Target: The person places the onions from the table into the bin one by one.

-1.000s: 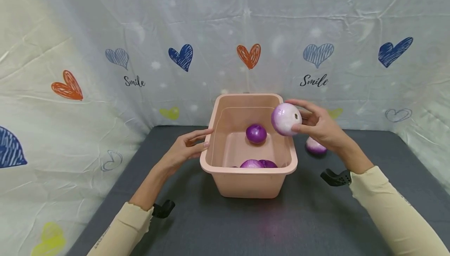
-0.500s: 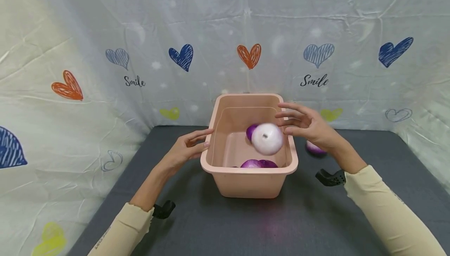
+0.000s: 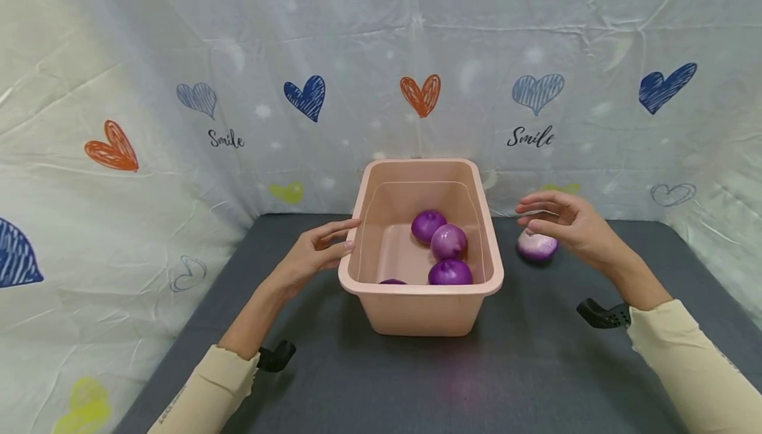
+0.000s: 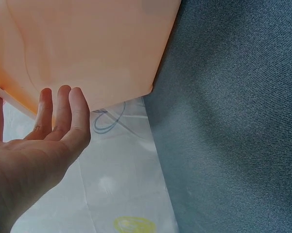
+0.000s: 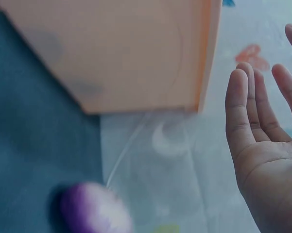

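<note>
A peach plastic tub [image 3: 411,308] stands mid-table in the head view. Several purple onions [image 3: 449,242] lie inside it, one mostly hidden behind the front wall. My left hand [image 3: 318,247] rests its fingertips against the tub's left rim; the left wrist view has its relaxed fingers [image 4: 78,109] beside the outer wall. To the right of the tub, my right hand [image 3: 571,225] hovers with loosely bent fingers and holds nothing. Just below it, a pale-and-purple onion [image 3: 538,249] sits on the table, blurred in the right wrist view.
Dark grey cloth covers the table [image 3: 381,388]. A pale curtain [image 3: 357,37] printed with hearts and words hangs behind and to the sides, close to the tub's far end. Each wrist wears a black strap device [image 3: 276,356].
My right hand let go of a white-and-purple onion, which dropped into the tub among the others. The hand then moved right, towards the onion on the table. My left hand stayed still.
</note>
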### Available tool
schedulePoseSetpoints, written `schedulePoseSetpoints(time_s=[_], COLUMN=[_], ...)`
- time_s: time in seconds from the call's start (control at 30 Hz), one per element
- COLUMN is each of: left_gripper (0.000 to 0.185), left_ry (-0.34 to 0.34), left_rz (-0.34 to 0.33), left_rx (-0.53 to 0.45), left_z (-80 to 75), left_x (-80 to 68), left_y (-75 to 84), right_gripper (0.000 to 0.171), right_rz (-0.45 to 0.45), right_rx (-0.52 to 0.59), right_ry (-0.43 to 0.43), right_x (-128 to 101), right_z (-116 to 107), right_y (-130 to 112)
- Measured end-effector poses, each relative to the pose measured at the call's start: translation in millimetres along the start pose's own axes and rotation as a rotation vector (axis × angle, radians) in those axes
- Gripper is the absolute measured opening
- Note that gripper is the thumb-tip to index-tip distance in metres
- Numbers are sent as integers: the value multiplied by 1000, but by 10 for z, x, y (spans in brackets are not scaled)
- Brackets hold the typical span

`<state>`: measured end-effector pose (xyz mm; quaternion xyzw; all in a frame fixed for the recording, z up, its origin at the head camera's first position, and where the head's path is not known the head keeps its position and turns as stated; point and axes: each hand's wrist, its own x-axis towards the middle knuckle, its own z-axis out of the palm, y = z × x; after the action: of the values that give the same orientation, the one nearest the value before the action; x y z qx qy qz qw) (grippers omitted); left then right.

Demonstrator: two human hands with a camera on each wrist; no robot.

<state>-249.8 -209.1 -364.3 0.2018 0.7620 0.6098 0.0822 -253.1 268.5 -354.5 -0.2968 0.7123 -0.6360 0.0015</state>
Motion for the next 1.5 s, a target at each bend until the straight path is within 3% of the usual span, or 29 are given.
schedulePoseSetpoints(time_s=[0.53,0.73,0.9,1.07,1.3,1.5], left_gripper=[54,53,53,53,52,52], left_ry=[5,11,8,14,20,4], left_rz=[-3,-4,3,0,-4,6], left_rx=[1,4,-1,7,10,-7], left_z=[-8,-16,-16,-7,11,11], left_x=[-21,-29,-32,-31,-31,-32], left_y=[0,-8,-24,-38,-26,-26], right_gripper=[39,40,43,58,82,88], right_rz=[122,135,166,226,295,305], right_rx=[-105,-103,-187,-292,-316,-295], right_ry=[145,123,135,133,94,78], right_x=[-655,-783,-803,-763,-659,-524], right_z=[-531,-669,-714,-731,-722,-672], right_y=[322,462,612,781,898,963])
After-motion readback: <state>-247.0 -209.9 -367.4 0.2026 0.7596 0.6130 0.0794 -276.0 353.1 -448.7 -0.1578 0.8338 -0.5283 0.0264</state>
